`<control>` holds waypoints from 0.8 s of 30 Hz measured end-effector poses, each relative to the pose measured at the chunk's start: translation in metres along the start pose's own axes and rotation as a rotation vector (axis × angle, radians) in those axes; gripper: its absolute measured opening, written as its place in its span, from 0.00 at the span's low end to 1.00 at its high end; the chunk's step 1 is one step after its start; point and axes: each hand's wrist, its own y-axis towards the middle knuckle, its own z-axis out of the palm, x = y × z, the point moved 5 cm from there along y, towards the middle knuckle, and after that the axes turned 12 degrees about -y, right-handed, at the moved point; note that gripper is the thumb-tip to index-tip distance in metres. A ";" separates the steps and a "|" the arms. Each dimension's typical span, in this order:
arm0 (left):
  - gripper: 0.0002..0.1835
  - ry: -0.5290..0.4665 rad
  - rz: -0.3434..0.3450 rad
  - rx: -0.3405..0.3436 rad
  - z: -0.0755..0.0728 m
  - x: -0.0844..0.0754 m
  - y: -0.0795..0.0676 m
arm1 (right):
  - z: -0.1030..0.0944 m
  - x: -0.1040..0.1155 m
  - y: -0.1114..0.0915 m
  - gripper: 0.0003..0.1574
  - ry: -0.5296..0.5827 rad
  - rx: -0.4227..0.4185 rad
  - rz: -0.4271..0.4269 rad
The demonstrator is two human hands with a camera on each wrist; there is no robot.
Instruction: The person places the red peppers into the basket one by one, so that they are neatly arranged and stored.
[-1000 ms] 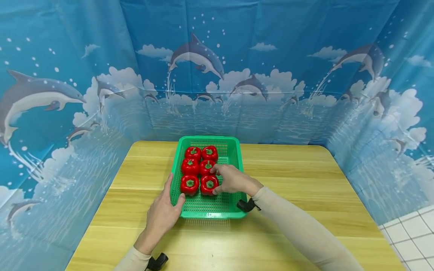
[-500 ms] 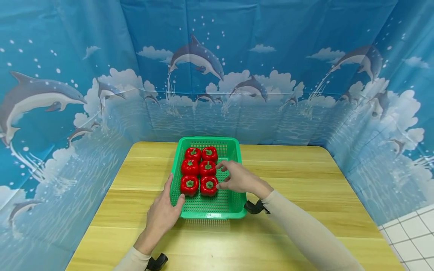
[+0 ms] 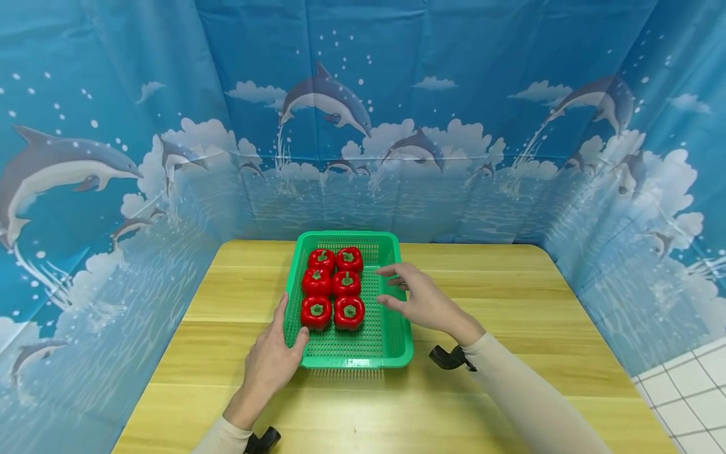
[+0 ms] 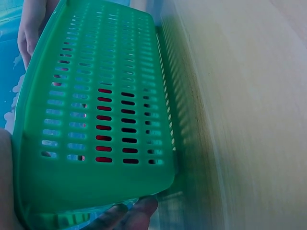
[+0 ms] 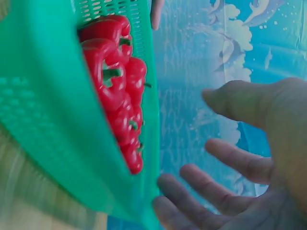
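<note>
A green perforated plastic basket (image 3: 354, 362) stands on the table. Inside it, toward the left, several red bell peppers (image 3: 348, 313) with green stems sit in two columns. My left hand (image 3: 273, 353) grips the basket's left side near the front corner, thumb over the rim. In the left wrist view its fingers (image 4: 141, 211) show beyond the basket's perforated wall. Above the right rim hovers my right hand (image 3: 425, 299), holding nothing, its fingers spread and slightly bent. The right wrist view shows that hand beside the basket, apart from the peppers (image 5: 108, 86).
The wooden table (image 3: 482, 277) extends on both sides of the basket. A blue curtain (image 3: 363, 202) printed with dolphins surrounds its back and sides. Each wrist wears a black camera mount, the right one (image 3: 448, 358) close to the basket's front right corner.
My right hand has let go of the front right pepper and drawn back to the right, over the basket's rim. The left hand and the basket stay in place.
</note>
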 end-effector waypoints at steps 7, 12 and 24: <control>0.50 0.005 0.003 0.000 -0.001 0.000 0.002 | -0.006 -0.017 -0.017 0.36 -0.049 -0.123 0.008; 0.51 0.010 -0.001 0.014 -0.001 -0.001 0.004 | -0.009 -0.030 -0.030 0.37 -0.099 -0.191 0.040; 0.53 0.001 -0.004 0.070 -0.008 0.002 0.005 | -0.008 -0.058 -0.057 0.37 -0.186 -0.302 0.036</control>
